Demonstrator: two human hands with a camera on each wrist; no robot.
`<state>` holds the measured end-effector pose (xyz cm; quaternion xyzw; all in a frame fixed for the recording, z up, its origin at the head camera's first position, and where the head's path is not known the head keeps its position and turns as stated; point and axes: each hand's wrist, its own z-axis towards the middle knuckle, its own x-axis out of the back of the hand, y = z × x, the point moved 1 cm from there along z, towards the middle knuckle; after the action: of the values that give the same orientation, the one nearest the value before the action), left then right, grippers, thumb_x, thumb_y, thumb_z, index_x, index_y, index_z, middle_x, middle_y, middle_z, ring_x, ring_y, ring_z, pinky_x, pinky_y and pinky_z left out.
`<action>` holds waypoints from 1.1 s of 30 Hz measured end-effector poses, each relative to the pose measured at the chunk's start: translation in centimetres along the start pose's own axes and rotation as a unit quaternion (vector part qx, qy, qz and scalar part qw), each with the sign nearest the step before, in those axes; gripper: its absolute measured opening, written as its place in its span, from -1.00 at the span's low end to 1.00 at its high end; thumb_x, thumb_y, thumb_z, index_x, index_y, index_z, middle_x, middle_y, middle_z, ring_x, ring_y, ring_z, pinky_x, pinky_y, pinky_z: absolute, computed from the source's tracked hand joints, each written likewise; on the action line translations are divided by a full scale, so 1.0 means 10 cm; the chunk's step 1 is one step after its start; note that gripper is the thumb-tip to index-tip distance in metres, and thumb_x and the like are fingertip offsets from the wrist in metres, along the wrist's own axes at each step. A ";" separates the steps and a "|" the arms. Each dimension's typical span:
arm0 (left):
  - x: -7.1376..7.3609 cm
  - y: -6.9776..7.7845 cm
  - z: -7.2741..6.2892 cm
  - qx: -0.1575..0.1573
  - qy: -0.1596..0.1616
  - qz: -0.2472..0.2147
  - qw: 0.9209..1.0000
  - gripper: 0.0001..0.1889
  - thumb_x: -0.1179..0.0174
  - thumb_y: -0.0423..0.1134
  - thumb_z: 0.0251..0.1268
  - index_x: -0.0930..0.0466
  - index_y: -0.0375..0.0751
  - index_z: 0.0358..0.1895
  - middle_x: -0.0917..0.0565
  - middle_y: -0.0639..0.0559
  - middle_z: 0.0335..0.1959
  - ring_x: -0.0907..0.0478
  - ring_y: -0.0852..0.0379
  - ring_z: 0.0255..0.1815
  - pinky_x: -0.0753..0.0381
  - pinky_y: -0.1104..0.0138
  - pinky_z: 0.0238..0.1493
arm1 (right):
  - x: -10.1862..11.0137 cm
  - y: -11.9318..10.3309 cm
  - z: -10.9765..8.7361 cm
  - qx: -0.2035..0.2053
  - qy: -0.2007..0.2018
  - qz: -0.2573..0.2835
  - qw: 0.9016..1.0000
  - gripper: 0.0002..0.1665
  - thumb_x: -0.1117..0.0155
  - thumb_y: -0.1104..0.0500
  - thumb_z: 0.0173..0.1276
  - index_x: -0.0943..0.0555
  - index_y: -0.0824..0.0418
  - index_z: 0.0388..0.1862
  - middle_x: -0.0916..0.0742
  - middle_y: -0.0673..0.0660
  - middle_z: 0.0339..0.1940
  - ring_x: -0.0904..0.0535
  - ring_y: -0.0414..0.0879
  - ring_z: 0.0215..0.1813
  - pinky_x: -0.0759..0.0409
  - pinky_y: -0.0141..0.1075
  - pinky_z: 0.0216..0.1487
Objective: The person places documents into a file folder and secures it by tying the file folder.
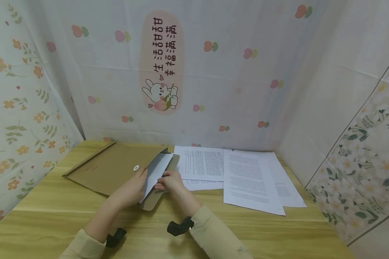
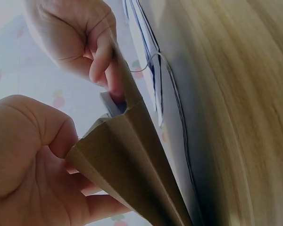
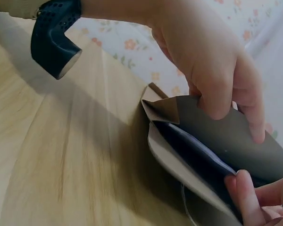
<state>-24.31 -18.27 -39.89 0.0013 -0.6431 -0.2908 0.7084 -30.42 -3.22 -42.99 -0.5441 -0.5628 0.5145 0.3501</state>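
Observation:
A brown paper document envelope (image 1: 107,162) lies with its mouth toward the right and its flap (image 1: 151,203) folded out. White sheets (image 1: 155,171) stick partly out of the mouth. My left hand (image 1: 133,189) pinches the upper panel's edge near the white button (image 1: 136,168) and lifts it, so the pleated side shows in the left wrist view. At the mouth, my right hand (image 1: 171,182) pinches the outer edge of the white sheets, over the flap. The fingers (image 3: 245,188) reach between the envelope's two panels; the sheets' inner part is hidden inside.
Printed pages (image 1: 201,163) lie right behind my right hand. More printed sheets (image 1: 249,180) overlap at the right of the wooden table (image 1: 142,237). A patterned curtain (image 1: 233,82) hangs behind the table. Black wrist mounts (image 1: 180,226) project from both sleeves. A thin string (image 3: 185,202) hangs from the flap.

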 end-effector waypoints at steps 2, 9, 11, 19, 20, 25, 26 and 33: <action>0.00 0.00 0.00 -0.002 0.002 -0.001 1.000 -0.36 -0.01 -0.61 0.12 -0.04 -0.77 0.30 -0.09 -0.61 0.33 -0.13 -0.45 0.34 -0.23 -0.16 0.24 | -0.02 0.00 0.02 -0.004 0.005 -0.003 1.000 -0.47 -0.13 0.60 0.20 -0.32 0.64 0.18 -0.65 0.40 -0.37 -0.71 0.08 -0.44 -0.68 -0.25 -0.32; 0.01 0.02 0.00 -0.013 0.000 -0.019 1.000 -0.41 0.04 -0.60 0.19 -0.06 -0.75 0.31 -0.12 -0.56 0.34 -0.15 -0.40 0.34 -0.25 -0.14 0.24 | -0.07 -0.02 0.05 -0.004 0.010 -0.025 1.000 -0.44 -0.14 0.57 0.24 -0.30 0.62 0.24 -0.65 0.37 -0.35 -0.69 -0.05 -0.52 -0.67 -0.31 -0.34; 0.00 0.03 0.01 -0.015 -0.001 -0.027 1.000 -0.42 0.07 -0.60 0.21 -0.05 -0.74 0.32 -0.12 -0.55 0.35 -0.15 -0.39 0.34 -0.24 -0.14 0.25 | -0.08 -0.02 0.07 -0.003 0.013 -0.025 1.000 -0.44 -0.14 0.57 0.24 -0.31 0.62 0.24 -0.66 0.38 -0.35 -0.69 -0.05 -0.53 -0.67 -0.31 -0.34; 0.00 0.01 0.01 -0.015 -0.001 -0.034 0.999 -0.36 0.02 -0.63 0.15 -0.03 -0.72 0.33 -0.14 -0.51 0.35 -0.18 -0.39 0.33 -0.27 -0.14 0.23 | -0.12 0.04 0.15 -0.004 0.041 0.011 0.999 -0.53 -0.15 0.60 0.21 -0.38 0.61 0.12 -0.67 0.42 -0.35 -0.68 -0.05 -0.55 -0.67 -0.32 -0.38; 0.00 0.01 0.00 -0.015 -0.003 -0.036 0.999 -0.36 0.02 -0.62 0.15 -0.03 -0.72 0.34 -0.14 -0.51 0.35 -0.18 -0.39 0.33 -0.27 -0.15 0.22 | -0.12 0.04 0.16 -0.002 0.042 0.016 0.999 -0.56 -0.16 0.60 0.20 -0.40 0.62 0.10 -0.67 0.44 -0.35 -0.68 -0.05 -0.55 -0.67 -0.32 -0.39; 0.01 -0.01 0.00 -0.007 -0.013 -0.051 0.999 -0.37 0.04 -0.61 0.20 0.00 -0.70 0.35 -0.08 -0.52 0.38 -0.13 -0.41 0.35 -0.24 -0.17 0.23 | -0.12 0.07 0.18 0.009 0.051 0.023 0.998 -0.63 -0.18 0.61 0.18 -0.45 0.61 0.00 -0.68 0.44 -0.36 -0.69 -0.02 -0.53 -0.67 -0.31 -0.40; 0.01 -0.01 0.00 -0.004 -0.016 -0.051 0.999 -0.37 0.04 -0.60 0.20 0.00 -0.70 0.35 -0.06 -0.53 0.38 -0.11 -0.42 0.36 -0.22 -0.17 0.24 | -0.12 0.08 0.18 0.011 0.052 0.018 0.998 -0.63 -0.19 0.61 0.18 -0.45 0.61 0.00 -0.69 0.43 -0.37 -0.69 -0.01 -0.53 -0.67 -0.31 -0.40; -0.03 -0.05 0.01 0.011 -0.038 -0.069 0.997 -0.34 0.02 -0.60 0.16 0.02 -0.70 0.36 0.02 -0.57 0.40 -0.03 -0.44 0.38 -0.15 -0.19 0.26 | -0.07 0.15 0.19 0.009 0.049 0.005 0.999 -0.61 -0.19 0.60 0.18 -0.45 0.61 0.02 -0.68 0.39 -0.41 -0.70 0.00 -0.49 -0.67 -0.28 -0.36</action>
<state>-24.60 -18.54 -40.32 0.0422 -0.6709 -0.3318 0.6619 -31.79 -4.45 -44.71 -0.5680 -0.5377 0.4943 0.3794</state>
